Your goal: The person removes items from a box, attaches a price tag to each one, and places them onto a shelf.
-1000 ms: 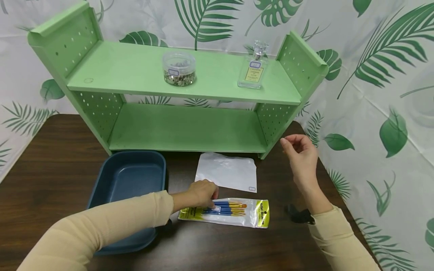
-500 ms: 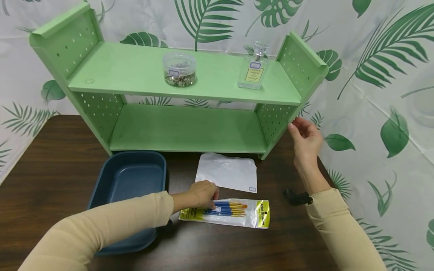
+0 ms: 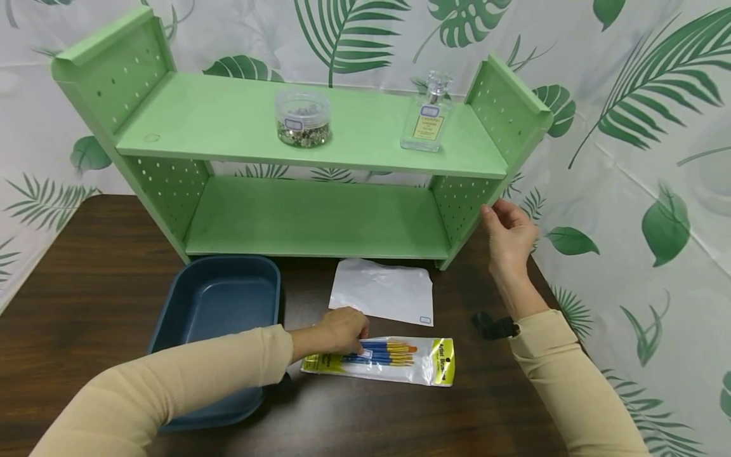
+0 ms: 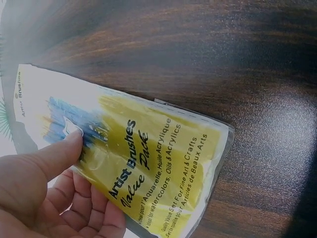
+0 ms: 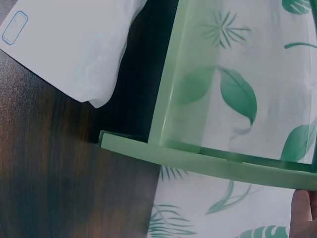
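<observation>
On the table my left hand (image 3: 341,330) grips one end of a clear packet of paintbrushes (image 3: 424,360). The left wrist view shows the thumb on the printed face of this brush packet (image 4: 148,153), with fingers curled at its near edge. Its blue handles are partly hidden under the fingers. Off to the right, my right hand (image 3: 510,244) is at the outer side of the green shelf (image 3: 320,216), fingers loosely bent. In the right wrist view the thumb tip meets the edge of the shelf's side panel (image 5: 213,164); the other fingertips are mostly out of view.
A dark blue tray (image 3: 223,304) stands left of the packet, under the left forearm. A white sheet (image 3: 381,289) lies between packet and shelf. On the upper shelf are a clear jar (image 3: 302,119) of small bits and a glass perfume bottle (image 3: 426,120).
My right hand rose and moved forward to the shelf's right side, then shifted slightly left and down. The left hand and brush packet have stayed in place.
</observation>
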A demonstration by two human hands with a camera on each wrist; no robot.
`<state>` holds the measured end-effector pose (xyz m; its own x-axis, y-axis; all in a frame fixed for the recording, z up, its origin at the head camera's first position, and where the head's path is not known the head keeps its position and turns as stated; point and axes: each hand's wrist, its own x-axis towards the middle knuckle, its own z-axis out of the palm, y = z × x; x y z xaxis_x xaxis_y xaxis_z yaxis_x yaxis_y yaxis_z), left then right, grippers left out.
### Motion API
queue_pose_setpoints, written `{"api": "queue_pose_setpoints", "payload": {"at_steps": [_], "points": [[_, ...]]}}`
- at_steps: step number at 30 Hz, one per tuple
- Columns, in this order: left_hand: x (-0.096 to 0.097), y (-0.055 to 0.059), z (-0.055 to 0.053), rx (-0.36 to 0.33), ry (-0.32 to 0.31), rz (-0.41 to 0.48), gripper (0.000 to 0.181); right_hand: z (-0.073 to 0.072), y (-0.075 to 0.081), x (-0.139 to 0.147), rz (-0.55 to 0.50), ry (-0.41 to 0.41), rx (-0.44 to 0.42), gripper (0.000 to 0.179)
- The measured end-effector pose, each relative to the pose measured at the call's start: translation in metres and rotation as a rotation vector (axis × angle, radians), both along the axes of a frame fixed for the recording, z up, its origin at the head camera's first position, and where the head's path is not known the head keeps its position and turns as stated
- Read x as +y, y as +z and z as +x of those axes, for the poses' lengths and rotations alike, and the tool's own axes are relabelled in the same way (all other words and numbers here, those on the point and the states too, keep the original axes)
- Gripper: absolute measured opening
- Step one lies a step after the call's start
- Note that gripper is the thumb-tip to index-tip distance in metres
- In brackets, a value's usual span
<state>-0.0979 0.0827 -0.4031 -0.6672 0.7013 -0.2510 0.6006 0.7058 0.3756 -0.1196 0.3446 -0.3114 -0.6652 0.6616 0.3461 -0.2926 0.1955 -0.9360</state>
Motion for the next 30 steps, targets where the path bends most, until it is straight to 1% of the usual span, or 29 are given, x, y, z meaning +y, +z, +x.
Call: {"api": "queue_pose_setpoints", "payload": {"at_steps": [4,8,12,17,19,23,27,30], "points": [[0.0,0.001,0.002,0.002,-0.001,0.01,0.025,0.0,0.0,0.0,0.007,-0.005,-0.001,0.01],[-0.001,0.004,0.003,-0.02,-0.005,0.015,0.025,0.0,0.001,0.0,-0.003,0.003,0.001,0.009],[-0.001,0.009,0.003,-0.029,-0.025,0.034,0.026,0.0,0.002,0.0,-0.011,0.011,0.003,0.01],[0.001,0.017,0.001,-0.028,-0.047,0.045,0.026,0.001,0.001,0.001,0.018,0.002,-0.007,0.01],[0.001,0.022,-0.002,-0.036,-0.045,0.054,0.023,0.001,0.0,0.002,0.038,-0.004,-0.019,0.009],[0.0,0.033,-0.01,-0.069,-0.018,0.087,0.018,0.001,0.0,0.002,0.071,-0.013,-0.044,0.006],[-0.002,0.049,-0.02,-0.1,0.016,0.104,0.013,0.002,0.0,0.003,0.108,-0.027,-0.062,0.01],[-0.005,0.063,-0.029,-0.11,0.035,0.117,0.01,0.002,0.0,0.003,0.143,-0.041,-0.08,0.015]]}}
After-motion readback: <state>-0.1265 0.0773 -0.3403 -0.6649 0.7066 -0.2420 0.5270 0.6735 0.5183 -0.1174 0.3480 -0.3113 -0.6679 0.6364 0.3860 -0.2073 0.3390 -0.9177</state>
